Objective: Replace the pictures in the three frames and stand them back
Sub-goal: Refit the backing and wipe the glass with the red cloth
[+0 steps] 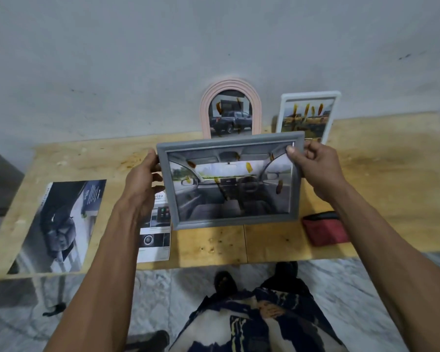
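Grey frame (231,180) sits gripped between your left hand (144,185) and right hand (315,168); keep both thumbs off the glass while standing it.

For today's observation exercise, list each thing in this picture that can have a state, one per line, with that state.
grey frame: held up off the table, car-interior picture inside
left hand: grips the frame's left edge
right hand: pinches the frame's upper right corner
pink arched frame: standing at the wall, truck picture inside
white frame: standing, leaning back, picture inside
large car print: lying flat on the table
brochure page: lying flat
red pouch: lying on the table
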The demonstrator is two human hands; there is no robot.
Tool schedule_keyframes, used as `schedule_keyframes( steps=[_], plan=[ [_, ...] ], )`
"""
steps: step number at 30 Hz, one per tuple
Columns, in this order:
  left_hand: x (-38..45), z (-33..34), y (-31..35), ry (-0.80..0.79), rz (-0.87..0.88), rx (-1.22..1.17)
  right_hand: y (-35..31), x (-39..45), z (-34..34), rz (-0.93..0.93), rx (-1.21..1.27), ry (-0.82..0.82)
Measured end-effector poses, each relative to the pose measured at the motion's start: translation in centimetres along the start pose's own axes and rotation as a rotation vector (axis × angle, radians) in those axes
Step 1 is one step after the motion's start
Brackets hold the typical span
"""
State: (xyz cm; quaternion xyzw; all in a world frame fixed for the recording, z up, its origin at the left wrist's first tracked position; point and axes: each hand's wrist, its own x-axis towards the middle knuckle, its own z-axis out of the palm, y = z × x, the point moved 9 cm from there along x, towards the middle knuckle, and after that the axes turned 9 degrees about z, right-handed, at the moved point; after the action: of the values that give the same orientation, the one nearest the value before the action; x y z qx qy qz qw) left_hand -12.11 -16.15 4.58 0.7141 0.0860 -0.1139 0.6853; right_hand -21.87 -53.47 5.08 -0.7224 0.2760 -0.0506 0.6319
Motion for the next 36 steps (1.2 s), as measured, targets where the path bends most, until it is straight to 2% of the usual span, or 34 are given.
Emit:
schedule_keyframes(
  steps=[6,9,14,19,24,30,36],
  plan=[
    [-1.8,0.0,-4.7,0.028,-0.17,-0.041,1.3,1.4,0.0,0.185,0.16,0.091],
    [-2.4,-0.4,-6.4,0.151,-0.191,-0.036,3.0,1.4,0.0,0.25,0.14,0.126],
    [-2.7,-1.5,-7.3,0.299,-0.198,-0.071,6.4,-0.9,2.0,0.352,0.1,0.01],
    [-3.0,-2.1,-8.1,0.376,-0.191,-0.038,10.0,-3.1,2.9,0.404,0.016,0.01],
    [-3.1,-2.0,-10.2,0.323,-0.239,-0.02,11.7,-3.8,3.0,0.393,-0.053,0.065],
    [-2.8,-0.4,-13.6,0.112,-0.257,0.163,14.7,-4.1,2.2,0.422,-0.15,0.104],
    [-2.6,0.6,-16.6,0.041,-0.271,0.314,17.4,-3.8,2.3,0.466,-0.223,0.115]
  ],
)
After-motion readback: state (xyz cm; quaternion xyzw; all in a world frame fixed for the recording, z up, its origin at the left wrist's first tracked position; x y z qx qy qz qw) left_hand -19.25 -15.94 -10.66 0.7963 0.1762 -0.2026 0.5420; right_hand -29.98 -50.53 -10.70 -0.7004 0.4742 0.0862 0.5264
